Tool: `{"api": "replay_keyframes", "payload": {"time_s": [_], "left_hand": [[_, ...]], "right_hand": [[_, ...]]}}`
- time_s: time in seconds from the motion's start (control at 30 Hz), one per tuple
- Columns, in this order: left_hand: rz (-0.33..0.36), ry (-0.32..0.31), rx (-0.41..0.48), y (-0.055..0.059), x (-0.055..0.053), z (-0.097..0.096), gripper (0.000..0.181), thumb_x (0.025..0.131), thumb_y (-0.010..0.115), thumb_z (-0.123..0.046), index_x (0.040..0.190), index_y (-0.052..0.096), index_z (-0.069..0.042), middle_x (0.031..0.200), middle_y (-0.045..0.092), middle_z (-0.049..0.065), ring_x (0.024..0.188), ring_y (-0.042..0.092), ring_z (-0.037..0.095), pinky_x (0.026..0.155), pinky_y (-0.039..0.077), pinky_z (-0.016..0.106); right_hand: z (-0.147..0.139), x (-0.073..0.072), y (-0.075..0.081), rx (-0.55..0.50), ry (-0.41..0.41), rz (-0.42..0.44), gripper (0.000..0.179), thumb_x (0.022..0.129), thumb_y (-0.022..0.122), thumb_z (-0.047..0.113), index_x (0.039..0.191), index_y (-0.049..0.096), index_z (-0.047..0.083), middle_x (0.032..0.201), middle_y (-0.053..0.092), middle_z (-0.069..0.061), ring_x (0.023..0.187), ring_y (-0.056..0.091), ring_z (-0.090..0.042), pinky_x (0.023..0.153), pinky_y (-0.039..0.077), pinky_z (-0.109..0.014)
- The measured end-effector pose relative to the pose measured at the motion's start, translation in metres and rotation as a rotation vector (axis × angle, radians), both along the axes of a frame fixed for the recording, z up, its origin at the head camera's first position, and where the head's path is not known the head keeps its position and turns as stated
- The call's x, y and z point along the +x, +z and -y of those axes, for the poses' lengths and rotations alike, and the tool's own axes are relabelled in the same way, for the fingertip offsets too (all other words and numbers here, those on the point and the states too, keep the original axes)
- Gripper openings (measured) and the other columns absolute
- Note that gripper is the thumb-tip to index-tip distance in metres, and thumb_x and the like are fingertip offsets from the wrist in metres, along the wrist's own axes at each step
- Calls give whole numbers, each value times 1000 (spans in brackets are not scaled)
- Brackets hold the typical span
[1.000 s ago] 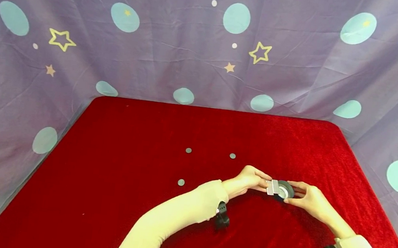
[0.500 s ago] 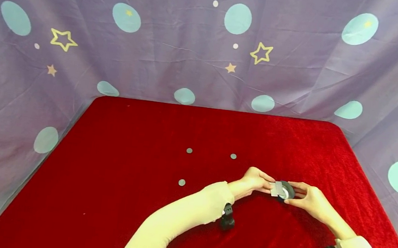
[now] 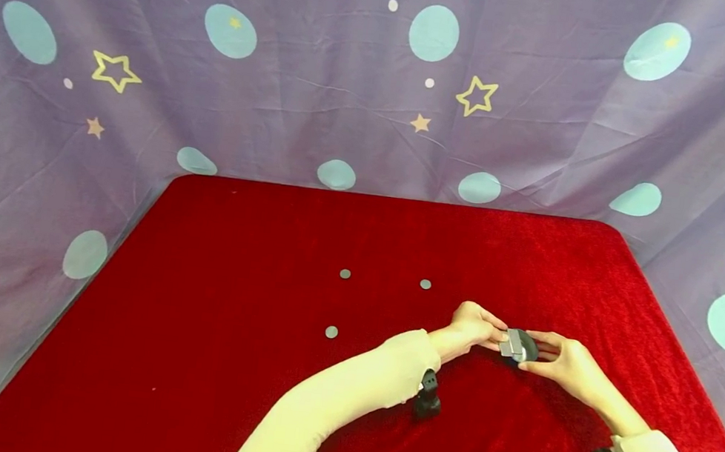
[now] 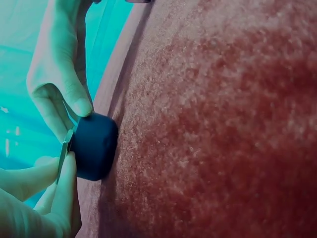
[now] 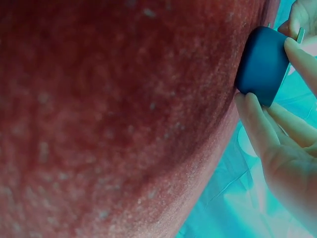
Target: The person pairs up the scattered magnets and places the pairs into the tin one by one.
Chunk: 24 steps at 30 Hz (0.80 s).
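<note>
In the head view, my left hand [image 3: 475,325] pinches a flat silver metal piece [image 3: 511,344]. That piece lies over the left part of the top of a low, round, dark blue container [image 3: 529,346] resting on the red cloth. My right hand [image 3: 563,361] holds the container from the right, thumb on the near side and fingers on the far side. Seen from the left wrist, the metal piece [image 4: 64,151] is edge-on against the open face of the container [image 4: 96,146]. The right wrist view shows the container's smooth side [image 5: 262,64] between thumb and fingers.
Several things surround the hands: a red velvet cloth [image 3: 229,278] covers the table, and small round grey-green discs lie left of them, one being the near disc [image 3: 332,332]. A patterned purple curtain [image 3: 309,101] closes off the back and sides.
My left hand has moved right with the metal piece, which now covers more of the container's top. The right hand and the container have stayed nearly in place.
</note>
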<state>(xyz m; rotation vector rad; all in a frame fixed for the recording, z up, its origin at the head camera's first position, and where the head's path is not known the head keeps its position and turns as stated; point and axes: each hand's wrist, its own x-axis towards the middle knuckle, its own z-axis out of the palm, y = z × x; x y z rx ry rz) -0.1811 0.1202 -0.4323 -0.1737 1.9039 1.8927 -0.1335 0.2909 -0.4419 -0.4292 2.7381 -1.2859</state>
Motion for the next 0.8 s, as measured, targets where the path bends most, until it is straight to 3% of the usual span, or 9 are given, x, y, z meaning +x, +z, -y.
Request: {"api": "replay_keyframes", "payload": {"time_s": [0.23, 0.5, 0.8], "left_hand": [[-30, -2, 11, -3, 0, 0, 19, 65, 64, 20, 83, 66, 14, 72, 63, 27, 70, 63, 35, 53, 51, 29], [-111, -5, -57, -8, 0, -4, 16, 62, 68, 18, 77, 68, 11, 65, 63, 23, 60, 63, 34, 47, 50, 25], [-233, -76, -178, -7, -1, -3, 12, 64, 72, 10, 75, 69, 6, 63, 65, 15, 52, 63, 25, 45, 49, 24]], "right_hand": [[1, -1, 0, 2, 3, 4, 54, 70, 74, 13, 111, 52, -15, 104, 58, -27, 87, 62, -26, 68, 51, -26], [2, 0, 1, 23, -10, 2, 54, 70, 74, 13, 110, 52, -15, 103, 58, -28, 86, 62, -29, 67, 51, -23], [2, 0, 1, 29, -24, -12, 53, 69, 74, 13, 110, 53, -14, 101, 60, -26, 81, 61, -6, 65, 49, -18]]}}
